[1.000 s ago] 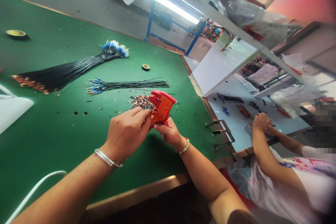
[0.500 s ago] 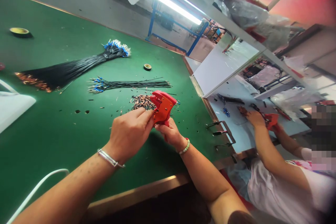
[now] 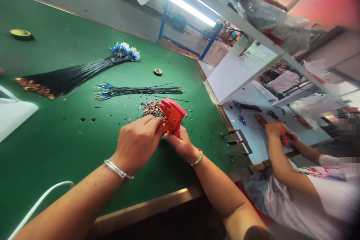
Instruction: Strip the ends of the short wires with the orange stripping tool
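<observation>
The left hand (image 3: 137,144), a silver bangle (image 3: 116,169) at its wrist, and the right hand (image 3: 181,143), a beaded bracelet (image 3: 196,158) at its wrist, are together, knuckles almost meeting at a red-and-orange wire stripper (image 3: 173,117). The right hand is clamped around its handle from below, while the left fingertips press against its near side, hiding whatever they pinch. The stripper's long axis points away from the person, its head tilted up the table, and the right hand lies nearer its grip. Just beyond the head sits a heap of short copper-ended wires (image 3: 151,109) on the green table top (image 3: 70,135). Farther off lie two black wire bundles (image 3: 81,68) with blue terminals, and a tape roll (image 3: 158,72). Across the table's corner, a co-worker's hand (image 3: 272,129) works at a red tool (image 3: 284,133).
</observation>
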Demonstrator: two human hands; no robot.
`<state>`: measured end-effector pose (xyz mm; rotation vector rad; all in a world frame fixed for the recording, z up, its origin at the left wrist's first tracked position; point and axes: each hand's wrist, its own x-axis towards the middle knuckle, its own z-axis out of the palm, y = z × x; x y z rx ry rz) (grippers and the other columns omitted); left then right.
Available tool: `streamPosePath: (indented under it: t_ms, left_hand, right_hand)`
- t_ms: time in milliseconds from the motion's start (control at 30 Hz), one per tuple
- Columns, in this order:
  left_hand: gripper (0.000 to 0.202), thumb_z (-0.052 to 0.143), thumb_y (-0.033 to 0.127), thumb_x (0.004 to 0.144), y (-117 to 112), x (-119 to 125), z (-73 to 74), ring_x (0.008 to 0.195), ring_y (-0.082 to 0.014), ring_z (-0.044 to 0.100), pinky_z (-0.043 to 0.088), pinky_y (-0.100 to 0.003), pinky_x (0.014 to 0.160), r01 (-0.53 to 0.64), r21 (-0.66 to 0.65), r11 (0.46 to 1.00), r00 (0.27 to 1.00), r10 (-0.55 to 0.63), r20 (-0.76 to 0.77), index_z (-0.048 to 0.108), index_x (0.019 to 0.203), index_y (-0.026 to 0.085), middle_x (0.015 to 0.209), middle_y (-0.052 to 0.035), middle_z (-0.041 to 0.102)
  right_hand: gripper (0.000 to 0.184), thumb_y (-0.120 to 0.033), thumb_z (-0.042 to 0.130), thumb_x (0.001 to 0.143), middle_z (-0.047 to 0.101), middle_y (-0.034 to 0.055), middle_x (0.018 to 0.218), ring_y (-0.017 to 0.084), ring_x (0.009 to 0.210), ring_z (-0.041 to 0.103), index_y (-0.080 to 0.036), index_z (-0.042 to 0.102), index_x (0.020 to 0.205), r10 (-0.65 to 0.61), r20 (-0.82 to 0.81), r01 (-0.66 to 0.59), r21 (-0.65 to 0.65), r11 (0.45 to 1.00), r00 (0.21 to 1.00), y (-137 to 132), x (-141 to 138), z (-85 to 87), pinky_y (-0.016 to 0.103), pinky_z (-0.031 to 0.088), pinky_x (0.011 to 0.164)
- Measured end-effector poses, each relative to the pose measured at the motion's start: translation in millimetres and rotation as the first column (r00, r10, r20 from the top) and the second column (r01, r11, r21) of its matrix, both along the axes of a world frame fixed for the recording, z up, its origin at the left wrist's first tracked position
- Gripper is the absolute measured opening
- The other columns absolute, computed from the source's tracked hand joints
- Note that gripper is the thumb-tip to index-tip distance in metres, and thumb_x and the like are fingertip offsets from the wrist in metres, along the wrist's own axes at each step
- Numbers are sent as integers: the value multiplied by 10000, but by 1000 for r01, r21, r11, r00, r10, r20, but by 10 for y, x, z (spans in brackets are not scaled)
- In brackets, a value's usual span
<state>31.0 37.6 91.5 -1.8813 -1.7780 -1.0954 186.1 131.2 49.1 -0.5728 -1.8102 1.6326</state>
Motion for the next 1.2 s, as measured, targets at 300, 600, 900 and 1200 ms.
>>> streamPosePath:
  t_ms: [300,600,900,1200]
  left_hand:
    - [295,512,264,1056,-4,17,-22,628,-178,685,408,-308,531,-6,-11,1000,1000,6,-22,758,920,174,861,-60,793]
    - [273,521,247,1046,-2,34,-37,600,-186,667,396,-327,508,-5,-10,1000,999,4,-45,755,931,167,870,-68,792]
    - [302,504,259,1058,-7,31,-48,611,-166,661,402,-312,524,8,-16,1000,999,-9,-45,752,906,180,867,-55,788]
    - [256,539,244,1024,58,-7,-145,676,-181,688,437,-303,563,24,-75,997,1000,-23,21,771,931,190,911,-67,790]
  right_hand:
    - [306,-446,724,856,681,49,890,198,815,657,-188,640,998,11,-29,-10,6,1000,1000,25,0,-64,374,586,839]
    - [396,-549,757,821,676,32,810,173,734,615,-189,614,905,-49,34,49,0,999,998,3,-15,-15,342,564,760]
    - [517,-688,753,825,623,-1,679,142,592,586,-204,571,854,-54,53,54,-2,999,997,-25,-38,3,304,540,603]
    - [577,-751,704,845,563,-37,555,106,459,530,-196,563,774,-127,118,129,-13,992,985,-43,-31,-41,250,465,492]
